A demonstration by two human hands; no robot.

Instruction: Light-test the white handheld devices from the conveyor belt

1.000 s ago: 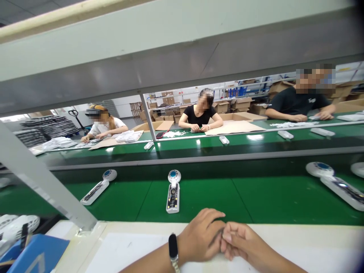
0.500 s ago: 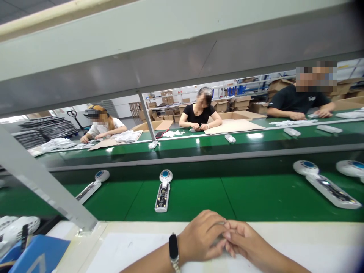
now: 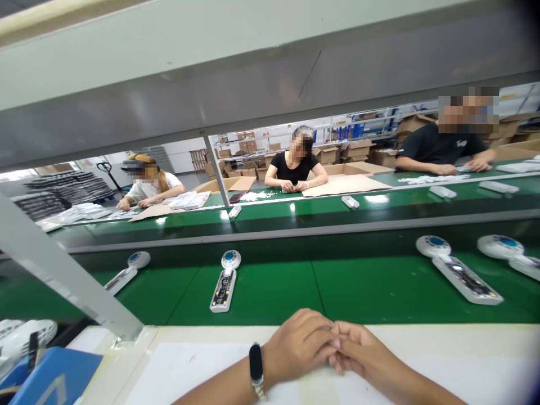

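My left hand (image 3: 301, 343), with a black band watch (image 3: 255, 363) on its wrist, rests over the near edge of the worktable. Its fingers are curled round the fingers of my right hand (image 3: 358, 346), and the two hands touch. No object shows between them, though the palms are hidden. Beyond them on the green belt (image 3: 270, 292) lies a white handheld device (image 3: 223, 287) with a round head, blue in the middle, and an open handle baring a circuit board. Another such device (image 3: 466, 275) lies to the right.
A slanted metal post (image 3: 71, 270) stands at left, beside a blue bin (image 3: 54, 374) with white parts. White paper (image 3: 189, 371) covers part of the worktable (image 3: 442, 343). An overhead beam (image 3: 253, 62) crosses above. Across a second belt (image 3: 295, 219), several people work with small white parts.
The devices on the near belt have shifted left. White pieces on the far belt have moved right. My hands stay clasped, with the fingers a little closer together.
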